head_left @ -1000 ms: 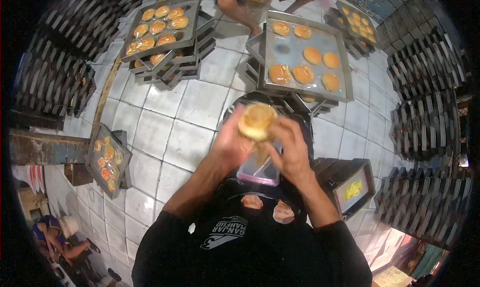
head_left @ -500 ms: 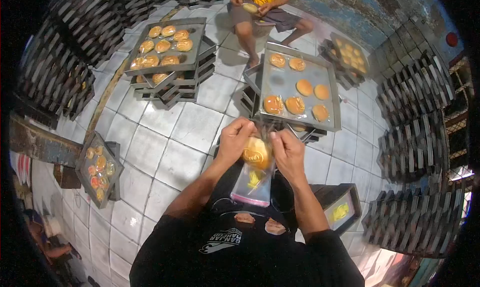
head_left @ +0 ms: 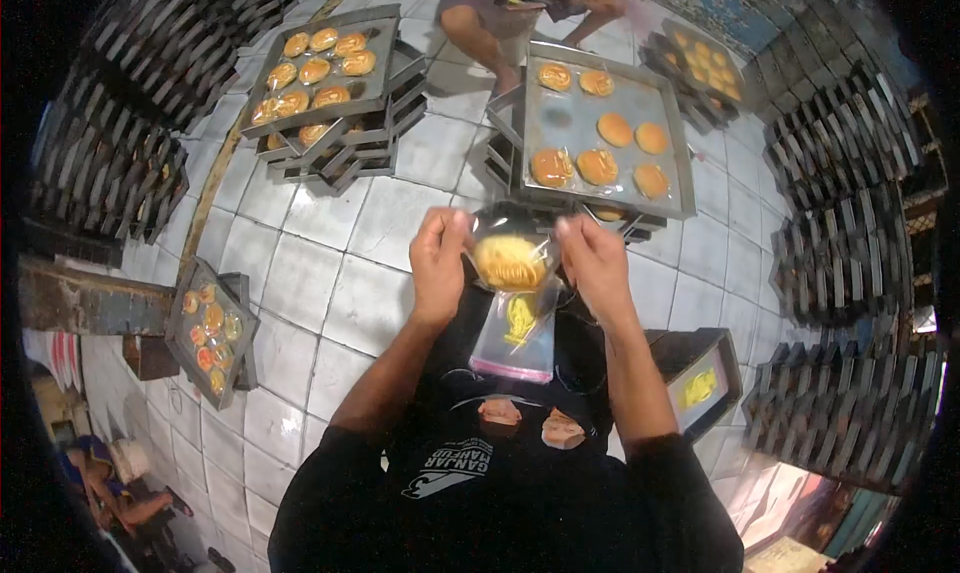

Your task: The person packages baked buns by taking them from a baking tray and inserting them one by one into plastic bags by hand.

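Observation:
A round golden bun (head_left: 510,263) hangs in a clear plastic bag between my two hands, somewhat blurred by motion. My left hand (head_left: 438,263) pinches one side of the bag, thumb against fingers. On the other side, my right hand (head_left: 597,268) grips the bag in the same way. Below the bun, on my lap, lies a stack of clear bags (head_left: 515,343) with yellow print and a pink edge. Just beyond my hands, a metal tray (head_left: 645,88) carries several buns, some bagged and some bare.
Left of centre stands a stack of trays (head_left: 315,118) with bagged buns on top. A smaller tray (head_left: 240,348) holds colourful packets. Beside my right forearm is a box (head_left: 725,358) with yellow-printed bags. Another person (head_left: 480,3) sits opposite. Tall tray stacks (head_left: 830,258) line the sides.
My hands have moved farther apart, drawing the bag's sides outward, and the bun has turned sideways. The view has shifted, so the trays and the person opposite appear higher.

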Available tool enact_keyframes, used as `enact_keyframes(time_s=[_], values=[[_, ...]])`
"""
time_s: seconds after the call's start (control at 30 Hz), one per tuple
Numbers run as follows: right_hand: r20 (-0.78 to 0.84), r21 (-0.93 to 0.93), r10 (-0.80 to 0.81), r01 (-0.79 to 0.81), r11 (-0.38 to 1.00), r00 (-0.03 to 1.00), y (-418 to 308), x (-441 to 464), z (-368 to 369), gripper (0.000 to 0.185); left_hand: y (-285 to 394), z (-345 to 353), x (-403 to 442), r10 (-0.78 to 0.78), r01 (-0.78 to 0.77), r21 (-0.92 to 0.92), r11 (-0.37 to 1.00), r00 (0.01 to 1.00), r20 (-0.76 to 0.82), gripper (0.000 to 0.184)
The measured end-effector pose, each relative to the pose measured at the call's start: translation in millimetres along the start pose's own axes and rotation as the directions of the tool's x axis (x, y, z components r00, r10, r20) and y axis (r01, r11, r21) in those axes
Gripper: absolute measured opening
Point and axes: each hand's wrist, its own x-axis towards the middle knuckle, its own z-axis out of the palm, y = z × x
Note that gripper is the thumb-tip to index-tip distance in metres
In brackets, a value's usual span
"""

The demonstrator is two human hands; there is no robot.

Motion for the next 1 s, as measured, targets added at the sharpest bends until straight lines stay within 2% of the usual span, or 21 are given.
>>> enact_keyframes(time_s=[0.03,0.07,0.13,0.2,0.27,0.3,0.33,0.43,0.5,0.53,0.57,0.6,0.63,0.67,0.73,0.77,0.83,0.87,0.9,0.93,1.0], values=[[-0.004,-0.099,0.01,-0.01,0.995,1.0,-2,15,-4,0.035,12,7,7,-0.112,0.116,0.064,0.991,0.992,-0.056,0.024],[0.035,0.008,0.194,-0.195,0.981,0.98,8,31,-8,0.035,13,10,7,-0.115,0.118,0.068,0.991,0.992,-0.046,0.024],[0.084,0.085,0.121,-0.129,0.988,0.989,12,26,-15,0.033,17,12,17,0.226,-0.195,0.342,0.919,0.973,-0.053,0.022],[0.112,0.072,0.174,-0.182,0.981,0.978,27,-1,-10,0.033,9,-5,-11,0.274,-0.241,0.393,0.887,0.961,-0.029,0.022],[0.159,-0.006,0.232,-0.234,0.972,0.96,61,-39,-9,0.033,-4,-24,-41,0.052,-0.066,0.368,0.927,0.997,0.048,0.026],[0.196,0.061,0.335,-0.352,0.934,0.922,75,-59,-4,0.032,-26,-38,-53,-0.056,0.024,0.455,0.89,0.997,0.056,0.03],[0.238,0.126,0.428,-0.465,0.876,0.872,80,-72,3,0.032,-24,-36,-63,-0.225,0.203,0.357,0.912,0.974,0.022,0.032],[0.247,0.298,0.488,-0.545,0.784,0.837,82,-89,14,0.026,-21,-36,-56,-0.239,0.209,0.298,0.931,0.969,0.066,0.03],[0.226,0.428,0.412,-0.47,0.772,0.883,89,-82,10,0.023,-24,-33,-29,-0.451,0.431,0.138,0.892,0.872,0.191,0.029],[0.195,0.548,0.33,-0.382,0.744,0.923,91,-72,7,0.022,-38,-27,-12,-0.442,0.422,0.136,0.896,0.874,0.201,0.029],[0.103,0.498,0.328,-0.334,0.8,0.939,77,-57,2,0.022,-62,-20,3,-0.377,0.42,-0.13,0.898,0.888,0.262,0.026],[0.027,0.394,0.251,-0.241,0.887,0.968,79,-41,-7,0.021,-60,-4,15,-0.34,0.415,-0.26,0.872,0.895,0.288,0.028],[-0.117,-0.04,0.059,-0.064,0.997,0.991,52,-20,-15,0.021,-59,11,28,-0.302,0.412,-0.384,0.826,0.9,0.314,0.03],[-0.167,-0.332,-0.021,-0.036,0.943,0.986,40,0,-25,0.022,-25,40,35,-0.294,0.366,-0.405,0.838,0.928,0.23,0.036],[-0.203,-0.441,-0.316,0.202,0.875,0.927,52,46,-37,0.019,-8,59,34,-0.282,0.318,-0.429,0.845,0.948,0.147,0.045],[-0.137,-0.677,-0.474,0.267,0.686,0.87,47,51,-39,0.024,-10,59,28,-0.225,0.25,-0.233,0.94,0.966,0.131,0.052],[0.032,-0.814,-0.373,0.241,0.529,0.927,32,56,-36,0.035,-27,41,16,-0.058,0.016,0.221,0.975,0.981,0.185,0.062],[0.104,-0.785,-0.111,0.15,0.601,0.988,29,39,-33,0.042,-26,24,9,0.105,-0.236,0.491,0.838,0.954,0.279,0.066],[0.179,-0.672,-0.125,0.214,0.709,0.976,51,25,-28,0.048,-21,8,-3,0.125,-0.309,0.702,0.641,0.945,0.302,0.067],[0.282,-0.592,0.048,0.134,0.795,0.958,55,13,-22,0.053,-18,-9,-15,0.131,-0.356,0.85,0.388,0.934,0.331,0.068],[0.347,-0.601,-0.174,0.361,0.713,0.921,77,-10,-18,0.056,-54,-48,-24,0.138,-0.15,0.609,0.779,0.988,0.066,0.064]])
